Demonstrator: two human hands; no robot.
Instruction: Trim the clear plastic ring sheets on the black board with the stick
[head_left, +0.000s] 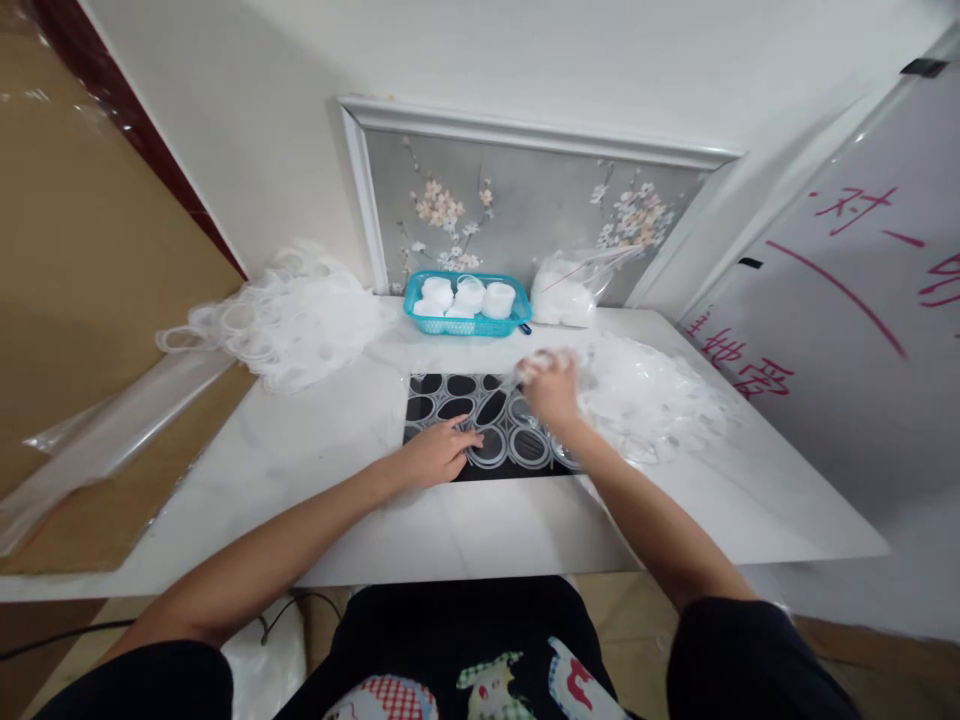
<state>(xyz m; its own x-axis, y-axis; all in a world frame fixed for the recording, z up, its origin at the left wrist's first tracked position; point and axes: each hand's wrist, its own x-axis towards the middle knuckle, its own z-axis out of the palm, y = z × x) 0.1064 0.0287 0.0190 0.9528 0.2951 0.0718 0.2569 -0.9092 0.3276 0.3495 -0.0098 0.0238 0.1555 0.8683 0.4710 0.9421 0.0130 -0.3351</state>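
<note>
On the white table lies a black sheet (456,408) covered with translucent plastic rings (529,447) laid out in rows. My left hand (435,452) rests at the sheet's lower left, fingers stretched out, with fingertips touching the rings. Toward the sheet's upper right, my right hand (553,388) is closed around a bunch of whitish translucent plastic rings, slightly blurred. A stretched loop runs from that hand down to the sheet. Right beside it spreads a loose heap of translucent rings (645,400).
A blue basket (469,329) holding several white rolls stands at the back, with a clear bag (566,292) of white items beside it. Another pile of translucent rings (300,320) lies at the left. Cardboard (112,250) is at far left; a whiteboard (847,290) leans on the right.
</note>
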